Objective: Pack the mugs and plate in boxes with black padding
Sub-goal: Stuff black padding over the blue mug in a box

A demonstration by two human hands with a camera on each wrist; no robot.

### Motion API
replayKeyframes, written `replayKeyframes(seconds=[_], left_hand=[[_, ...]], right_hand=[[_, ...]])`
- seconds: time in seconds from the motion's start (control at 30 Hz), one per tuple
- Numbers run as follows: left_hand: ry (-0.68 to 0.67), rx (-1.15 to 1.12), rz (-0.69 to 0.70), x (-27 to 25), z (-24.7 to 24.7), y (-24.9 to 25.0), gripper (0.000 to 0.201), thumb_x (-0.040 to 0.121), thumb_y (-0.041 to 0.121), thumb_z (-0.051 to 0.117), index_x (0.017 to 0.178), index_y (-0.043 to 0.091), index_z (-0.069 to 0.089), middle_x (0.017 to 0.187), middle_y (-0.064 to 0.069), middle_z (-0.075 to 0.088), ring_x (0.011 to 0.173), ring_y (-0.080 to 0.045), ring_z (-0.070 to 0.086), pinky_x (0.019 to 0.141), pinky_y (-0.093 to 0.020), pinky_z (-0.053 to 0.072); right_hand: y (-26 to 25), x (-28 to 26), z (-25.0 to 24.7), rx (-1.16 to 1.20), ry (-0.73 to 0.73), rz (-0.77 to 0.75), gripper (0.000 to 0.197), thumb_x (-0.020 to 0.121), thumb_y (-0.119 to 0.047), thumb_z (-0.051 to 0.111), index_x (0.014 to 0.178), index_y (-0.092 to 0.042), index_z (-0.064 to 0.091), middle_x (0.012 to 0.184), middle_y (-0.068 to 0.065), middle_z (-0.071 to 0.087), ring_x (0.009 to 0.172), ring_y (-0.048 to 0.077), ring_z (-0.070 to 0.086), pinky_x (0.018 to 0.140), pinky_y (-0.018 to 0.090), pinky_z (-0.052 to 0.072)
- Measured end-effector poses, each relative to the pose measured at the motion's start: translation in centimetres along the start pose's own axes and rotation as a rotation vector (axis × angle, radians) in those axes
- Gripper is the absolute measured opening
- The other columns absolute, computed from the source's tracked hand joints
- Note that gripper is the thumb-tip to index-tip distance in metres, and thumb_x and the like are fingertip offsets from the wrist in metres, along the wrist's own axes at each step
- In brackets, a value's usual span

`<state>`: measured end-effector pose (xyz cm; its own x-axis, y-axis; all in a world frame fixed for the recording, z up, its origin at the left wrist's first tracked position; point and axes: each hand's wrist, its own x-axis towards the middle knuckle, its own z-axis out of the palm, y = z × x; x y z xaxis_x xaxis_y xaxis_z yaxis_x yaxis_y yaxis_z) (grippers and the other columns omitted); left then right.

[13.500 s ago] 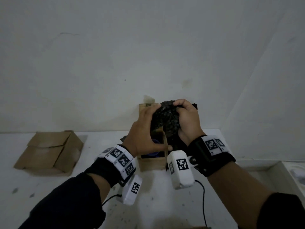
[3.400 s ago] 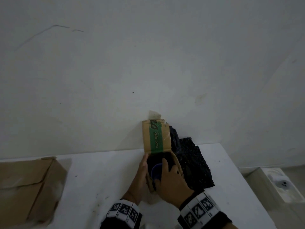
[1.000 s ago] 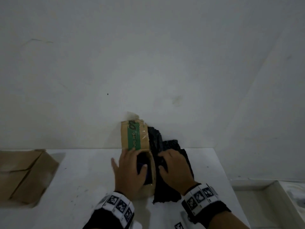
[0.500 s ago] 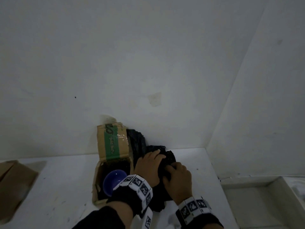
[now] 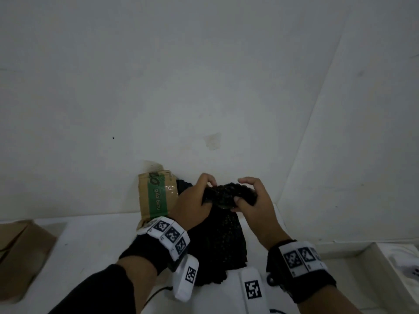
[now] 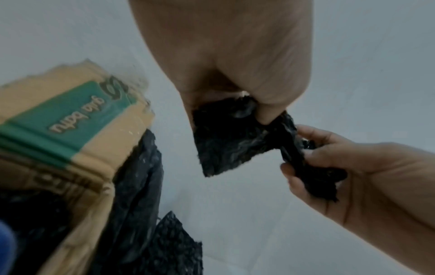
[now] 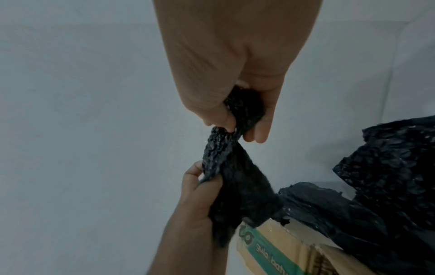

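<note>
Both hands hold one piece of black bubble-wrap padding (image 5: 229,197) in the air, just right of the open cardboard box (image 5: 156,196) with the green band. My left hand (image 5: 195,200) grips its left end, my right hand (image 5: 251,198) pinches its right end. In the left wrist view the padding (image 6: 226,137) hangs bunched from my left fingers, and a blue mug (image 6: 6,247) shows in the box at the lower left edge. In the right wrist view my right thumb and fingers pinch the twisted padding (image 7: 226,148). More black padding (image 5: 217,243) lies on the table below the hands.
The white table (image 5: 90,245) stands against a white wall, in a corner at the right. A second cardboard box (image 5: 20,250) lies at the left edge. A white tray (image 5: 385,264) sits low at the right, beyond the table.
Both hands have lifted a piece of black padding off the pile beside the box and now hold it up between them. The head view has shifted down and closer.
</note>
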<state>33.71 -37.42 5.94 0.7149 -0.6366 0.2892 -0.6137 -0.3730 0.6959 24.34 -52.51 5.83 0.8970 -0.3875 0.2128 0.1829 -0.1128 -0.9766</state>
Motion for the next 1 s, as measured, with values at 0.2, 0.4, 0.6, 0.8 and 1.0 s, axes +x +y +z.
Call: replayKeyframes(seconds=[0.2,0.4,0.6,0.8,1.0], left_hand=[[-0.101,-0.161,-0.025,-3.2,-5.4,-1.0,0.047,0.07,0.022,0.062,0.105,0.029,0.03,0.099,-0.006,0.048,0.083,-0.024,0.057,0.065,-0.037,0.049],[0.001,0.023,-0.095,-8.2,-8.8,-5.9,0.042,0.067,-0.001,0.054,0.081,0.037,0.045,0.091,0.009,0.047,0.085,0.007,0.047,0.069,-0.017,0.038],[0.126,0.221,-0.34,-12.6,-8.1,-8.2,0.025,0.076,0.007,0.065,0.095,0.023,0.067,0.1,0.0,0.061,0.094,-0.018,0.059,0.076,-0.023,0.044],[0.126,0.216,-0.306,-14.4,-6.6,-9.6,0.03,0.071,0.048,0.051,0.081,0.031,0.072,0.077,0.008,0.071,0.072,-0.011,0.063,0.061,-0.026,0.05],[0.255,-0.132,-0.347,-15.0,-6.0,-10.6,0.018,0.073,0.044,0.042,0.068,0.027,0.045,0.085,0.0,0.055,0.084,-0.015,0.049,0.073,-0.028,0.039]], right_hand=[[-1.1,0.0,3.8,-0.164,-0.064,-0.129,0.035,0.084,0.013,0.053,0.079,-0.019,0.066,0.091,0.008,0.059,0.06,0.007,0.06,0.054,0.023,0.053],[0.9,-0.1,9.8,-0.764,-0.113,-0.365,0.029,0.075,0.004,0.06,0.082,-0.02,0.076,0.083,-0.002,0.063,0.082,0.021,0.054,0.069,0.03,0.047],[3.7,-1.6,15.3,-0.905,-0.355,-0.2,0.033,0.087,-0.006,0.047,0.117,-0.003,0.062,0.125,0.011,0.049,0.11,0.029,0.049,0.09,0.034,0.045],[5.2,-3.0,18.1,-0.919,-0.416,-0.168,0.043,0.089,-0.033,0.042,0.112,-0.002,0.06,0.122,0.015,0.048,0.115,0.026,0.042,0.103,0.04,0.039],[7.2,-3.3,18.0,-0.755,-0.574,-0.044,0.042,0.089,-0.035,0.061,0.123,-0.013,0.052,0.127,0.001,0.047,0.117,0.016,0.048,0.1,0.028,0.039]])
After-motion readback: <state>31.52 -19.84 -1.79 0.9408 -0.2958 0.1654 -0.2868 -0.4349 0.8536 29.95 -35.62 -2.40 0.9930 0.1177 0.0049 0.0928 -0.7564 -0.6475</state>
